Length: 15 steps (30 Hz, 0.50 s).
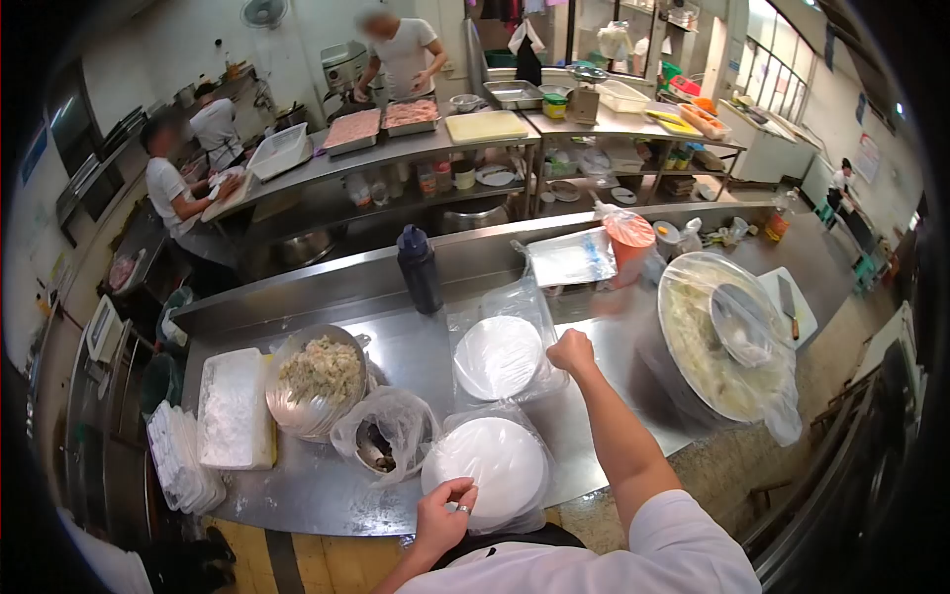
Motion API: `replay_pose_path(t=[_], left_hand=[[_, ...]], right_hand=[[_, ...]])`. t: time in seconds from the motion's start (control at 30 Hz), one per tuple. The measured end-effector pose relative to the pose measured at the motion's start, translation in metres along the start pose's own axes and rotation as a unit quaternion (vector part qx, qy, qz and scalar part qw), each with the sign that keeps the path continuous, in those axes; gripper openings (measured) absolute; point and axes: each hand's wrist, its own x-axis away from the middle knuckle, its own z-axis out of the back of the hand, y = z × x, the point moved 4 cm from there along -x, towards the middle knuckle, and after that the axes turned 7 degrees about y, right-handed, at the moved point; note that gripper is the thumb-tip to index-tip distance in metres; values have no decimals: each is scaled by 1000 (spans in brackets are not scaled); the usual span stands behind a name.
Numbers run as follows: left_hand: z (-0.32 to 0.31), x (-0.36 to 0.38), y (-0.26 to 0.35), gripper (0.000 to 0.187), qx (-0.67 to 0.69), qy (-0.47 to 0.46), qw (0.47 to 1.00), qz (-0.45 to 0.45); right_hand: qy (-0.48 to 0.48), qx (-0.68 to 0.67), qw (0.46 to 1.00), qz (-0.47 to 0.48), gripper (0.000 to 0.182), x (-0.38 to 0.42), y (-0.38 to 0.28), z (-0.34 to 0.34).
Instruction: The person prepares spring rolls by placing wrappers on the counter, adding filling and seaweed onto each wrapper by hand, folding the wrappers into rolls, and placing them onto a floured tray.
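Nearest me lies a stack of round white sheets (495, 460) on clear plastic; they look like thin wrappers. My left hand (443, 515), with a ring on one finger, pinches the near left edge of this stack between thumb and fingertips. Farther off, a second round white stack (500, 356) rests in a clear plastic bag (495, 297). My right hand (572, 351) is closed in a fist at the right edge of that bag; whatever its fingers hold is hidden. Left of the near stack sits a bowl lined with a plastic bag (404, 421), with dark pieces inside.
A bowl of chopped filling (322, 371), a white tub (235, 411) and stacked white trays (185, 460) stand left. A dark bottle (418, 272) is behind. At right are a large covered pot (678, 327) and a knife (789, 305) on a board. Several people work beyond.
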Motion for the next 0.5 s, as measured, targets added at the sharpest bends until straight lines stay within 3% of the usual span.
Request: replay_pose_path(t=[0.07, 0.17, 0.37, 0.5], left_hand=[[-3, -13, 3, 22, 9, -12, 1000, -7], [-12, 2, 10, 23, 38, -27, 999, -23], [-11, 3, 9, 26, 22, -66, 997, -27], [-16, 0, -2, 28, 33, -109, 993, -27]], right_hand=[[23, -25, 999, 0, 44, -12, 8, -9], [122, -117, 985, 13, 30, 18, 4, 30], [236, -50, 948, 209, 28, 65, -43, 85], [294, -59, 930, 211, 23, 101, -24, 117]])
